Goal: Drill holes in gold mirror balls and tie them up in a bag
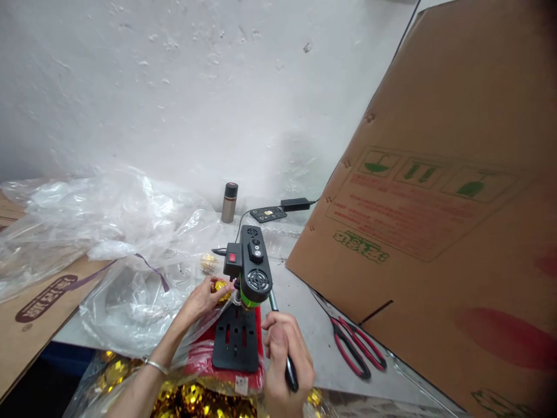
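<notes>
A small black bench drill press stands on the table, with a red switch and a slotted black base plate. In my left hand, a gold mirror ball is pinched beside the drill's column, left of the drill head. My right hand is wrapped round the black grip of the drill press lever, which slants down from the machine's right side. Below the head, the drill bit is mostly hidden. Under the base lies a red sheet with clear plastic over it.
More gold mirror balls fill a plastic bag at the front edge. Clear plastic bags spread over the left side. Red-handled scissors lie right, beside a large cardboard box. A bottle and power adapter sit behind.
</notes>
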Tool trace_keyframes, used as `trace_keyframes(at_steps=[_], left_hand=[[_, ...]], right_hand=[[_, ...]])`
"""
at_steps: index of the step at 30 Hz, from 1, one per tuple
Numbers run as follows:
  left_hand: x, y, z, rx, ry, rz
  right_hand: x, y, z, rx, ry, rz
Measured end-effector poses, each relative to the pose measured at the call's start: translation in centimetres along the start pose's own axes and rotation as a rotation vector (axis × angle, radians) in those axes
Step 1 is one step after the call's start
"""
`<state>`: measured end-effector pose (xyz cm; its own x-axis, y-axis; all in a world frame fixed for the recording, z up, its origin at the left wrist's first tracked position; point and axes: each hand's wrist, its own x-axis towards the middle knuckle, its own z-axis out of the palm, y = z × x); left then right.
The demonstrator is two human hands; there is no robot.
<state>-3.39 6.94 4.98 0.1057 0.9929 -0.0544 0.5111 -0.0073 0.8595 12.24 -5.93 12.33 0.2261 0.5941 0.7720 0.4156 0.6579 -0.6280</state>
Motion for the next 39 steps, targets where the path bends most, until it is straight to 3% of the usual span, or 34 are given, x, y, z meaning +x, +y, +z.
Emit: trace_keyframes(at_steps=[3, 7, 11, 14, 21, 25, 32, 39], left_hand=[[-1.2, -0.1, -0.3, -0.205, -0.052, -0.080], [-4.8, 1.1, -1.4, -0.647, -0.006, -0.224], [-8.2, 2.2, -1.2, -0.801, -0.068, -0.234], [-8.9, 1.8, 0.6, -0.733, -0.093, -0.162], [-8.1, -1.2, 4.5, -0.229, 0.089, 0.082], [-7.9, -1.8, 5.1, -0.076, 0.171, 0.158], [-7.4, -2.0, 5.9, -0.028, 0.241, 0.212], [-7.9, -2.5, 5.7, -0.040, 0.167, 0.310]], right_hand=[[0.2, -0.1, 0.0, 0.009, 0.012, -0.010], [1.0, -0.4, -0.2, 0.026, -0.005, 0.013], [2.0, -0.7, -0.5, 0.018, -0.056, 0.041], [2.5, -1.0, -0.7, 0.000, -0.091, 0.029], [2.6, -1.3, -1.2, -0.034, -0.129, 0.011], [2.5, -1.3, -1.2, -0.020, -0.135, 0.001], [2.3, -1.6, -1.2, -0.043, -0.128, -0.023], [2.0, -1.5, -1.2, -0.032, -0.120, 0.011]])
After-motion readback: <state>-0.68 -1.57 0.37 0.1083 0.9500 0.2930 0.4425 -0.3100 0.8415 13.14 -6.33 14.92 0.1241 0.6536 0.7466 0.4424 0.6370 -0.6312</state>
